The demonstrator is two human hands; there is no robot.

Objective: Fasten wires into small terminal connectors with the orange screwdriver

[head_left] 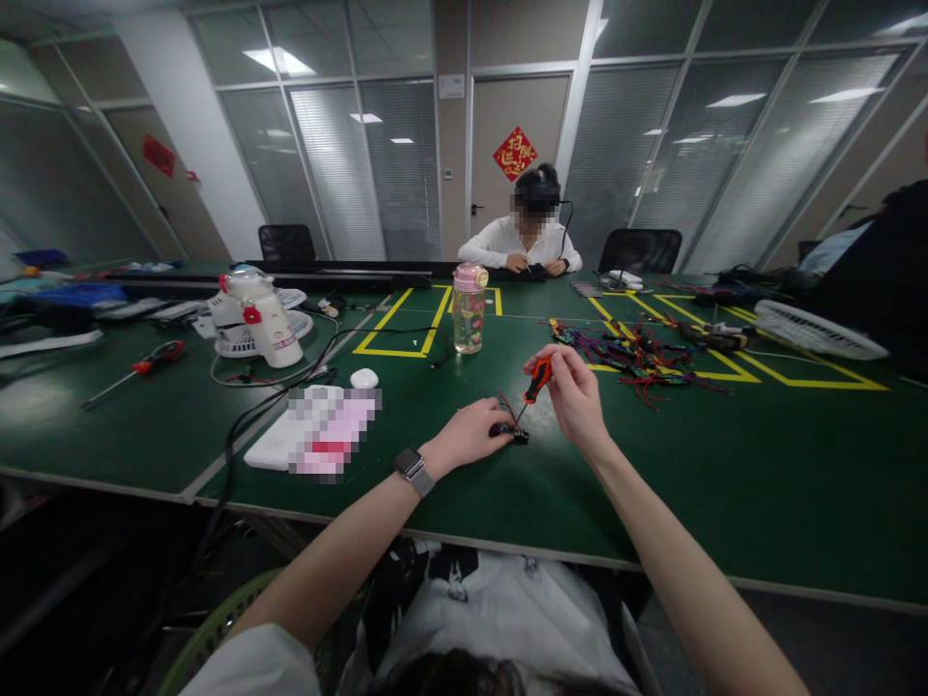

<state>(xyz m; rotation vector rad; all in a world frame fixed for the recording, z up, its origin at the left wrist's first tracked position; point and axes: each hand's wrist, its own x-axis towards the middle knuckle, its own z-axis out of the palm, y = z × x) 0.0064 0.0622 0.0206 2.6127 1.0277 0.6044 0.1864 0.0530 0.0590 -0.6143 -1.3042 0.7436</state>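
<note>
My left hand rests on the green table and pinches a small black part with red wires. A watch sits on that wrist. My right hand grips an orange-handled screwdriver, tilted so that its tip points down onto the small part. Both hands meet just in front of me, near the table's front edge.
A pile of coloured wired parts lies behind my right hand. A clear bottle with a pink lid stands mid-table, a white fan and a red screwdriver to the left. Across the table sits a person in white.
</note>
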